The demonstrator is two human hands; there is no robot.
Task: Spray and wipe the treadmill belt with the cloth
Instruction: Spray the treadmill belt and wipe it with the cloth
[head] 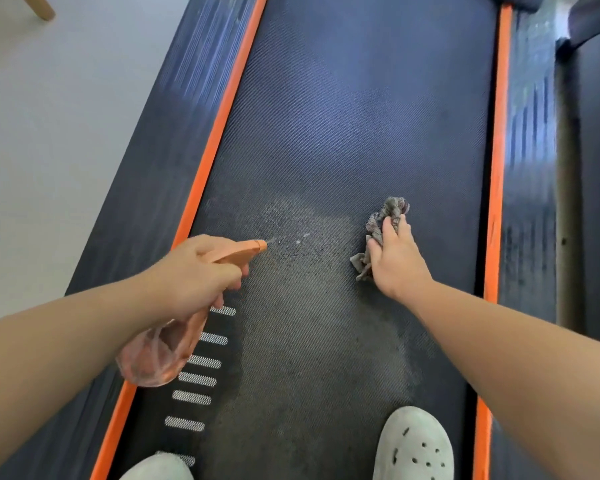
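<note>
The dark textured treadmill belt [343, 116] runs away from me between two orange side strips. My left hand [194, 271] grips an orange spray bottle [163, 355], its nozzle aimed at the belt's middle, where fine droplets and a wet patch [291, 233] show. My right hand [394, 258] grips a crumpled grey cloth [385, 216] and holds it down on the belt, to the right of the wet patch.
My two pale clogs [413, 445] stand on the belt's near end. White dashes [201, 362] mark the belt's left side. Orange strips [222, 116] and dark side rails border the belt. Pale floor [49, 133] lies to the left, with a wooden leg at the top corner.
</note>
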